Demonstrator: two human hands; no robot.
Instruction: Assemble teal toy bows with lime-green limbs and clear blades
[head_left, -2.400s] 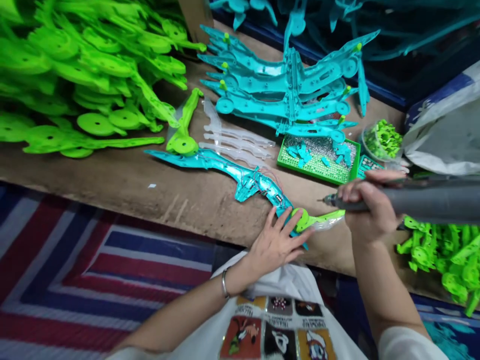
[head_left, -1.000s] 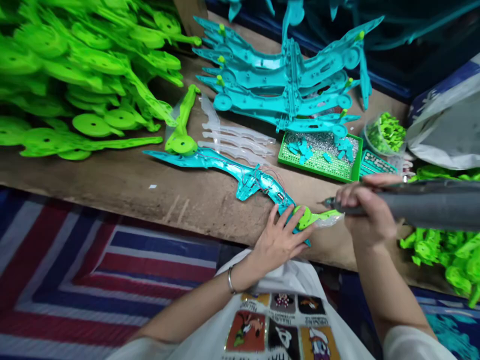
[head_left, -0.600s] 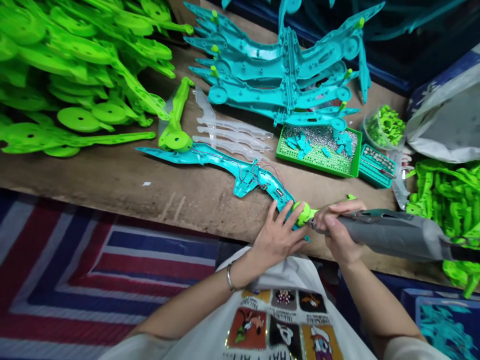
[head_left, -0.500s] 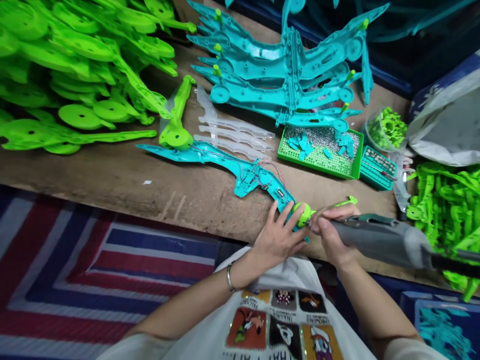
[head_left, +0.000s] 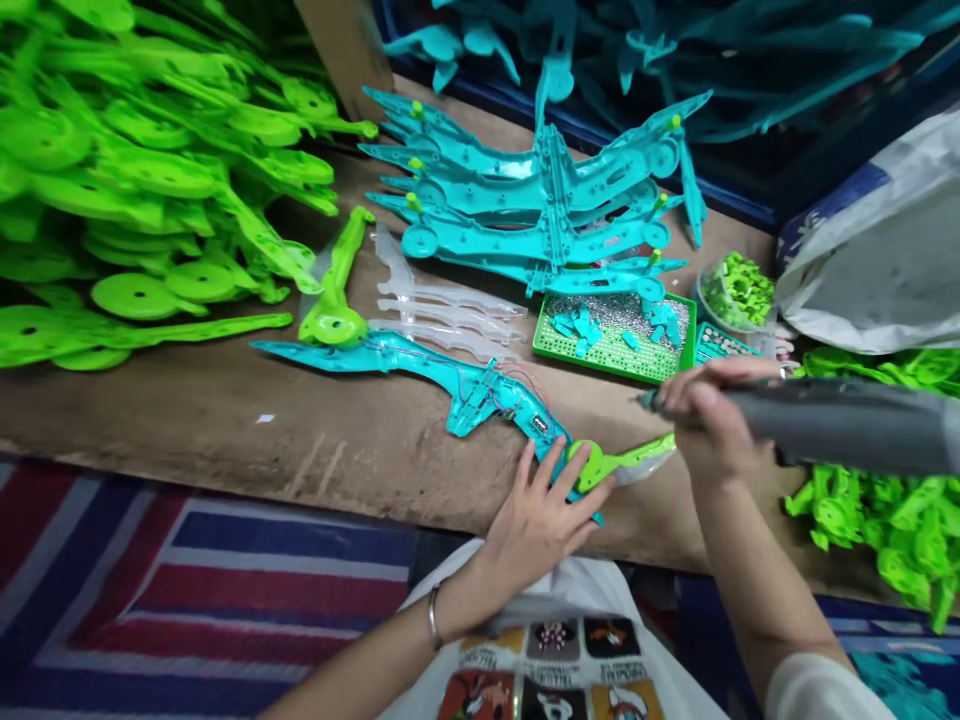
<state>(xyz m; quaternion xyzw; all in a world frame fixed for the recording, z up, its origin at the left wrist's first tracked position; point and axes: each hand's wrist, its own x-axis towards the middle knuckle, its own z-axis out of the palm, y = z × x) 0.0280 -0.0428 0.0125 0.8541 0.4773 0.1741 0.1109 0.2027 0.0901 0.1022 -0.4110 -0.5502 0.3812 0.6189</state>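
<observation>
Relative to the frame half a second earlier, the right hand (head_left: 716, 425) and power driver (head_left: 847, 420) are raised and shifted toward the bench's right edge; the driver tip no longer meets the near green limb (head_left: 589, 465). Close to the front edge of the bench (head_left: 202, 410), the left hand (head_left: 540, 520) lies palm down, fingers spread across the teal shell (head_left: 435, 372) and touching the limb's disc, probably to keep both from turning. The right hand is wrapped around the driver's front end, apparently holding the tip clear of the work. The shell, a glossy, bow-shaped plastic molding, lies open side up, likely for access to its thin red wires; it slants, right end nearest the front edge. A second green limb (head_left: 334, 325) meets its left part.

Behind the shell, translucent strips (head_left: 450, 320) lie side by side. To their right, a perforated green tray (head_left: 607, 362) contains small silvery pieces and teal clips (head_left: 581, 325), its low walls presumably preventing scatter. Farther right, a round clear tub (head_left: 739, 285) contains small green parts. Toward the back edge, ribbed teal shells (head_left: 555, 210) are nested in rows, perhaps to save space; glossy green limbs (head_left: 150, 180) are heaped at the left.
</observation>
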